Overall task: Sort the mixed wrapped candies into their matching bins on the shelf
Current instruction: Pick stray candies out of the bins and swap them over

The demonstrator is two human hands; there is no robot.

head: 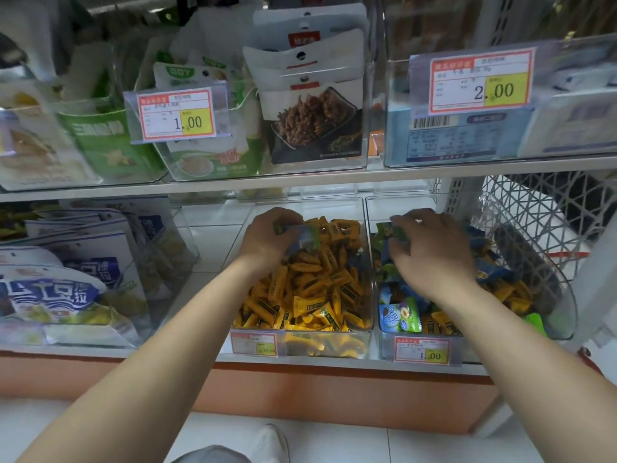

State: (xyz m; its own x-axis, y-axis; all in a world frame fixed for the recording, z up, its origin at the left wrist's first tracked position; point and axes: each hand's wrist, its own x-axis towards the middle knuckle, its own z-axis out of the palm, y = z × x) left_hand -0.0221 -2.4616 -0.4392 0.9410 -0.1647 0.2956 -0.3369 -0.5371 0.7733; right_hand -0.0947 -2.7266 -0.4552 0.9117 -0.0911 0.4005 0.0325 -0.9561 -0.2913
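Two clear bins stand side by side on the lower shelf. The left bin point(302, 333) is full of yellow wrapped candies point(317, 295). The right bin point(387, 339) holds mixed green, blue and yellow candies point(402, 315). My left hand point(267, 237) hovers over the back of the left bin and grips a few green and blue wrapped candies point(302, 235). Over the right bin, my right hand point(430, 252) pinches a green wrapped candy point(390, 232) with curled fingers.
Price tags point(422, 350) hang on both bin fronts. Bagged snacks point(66, 289) fill a clear bin at the left. The upper shelf point(300, 178) with hanging packets sits just above my hands. A white wire basket point(541, 222) stands at the right.
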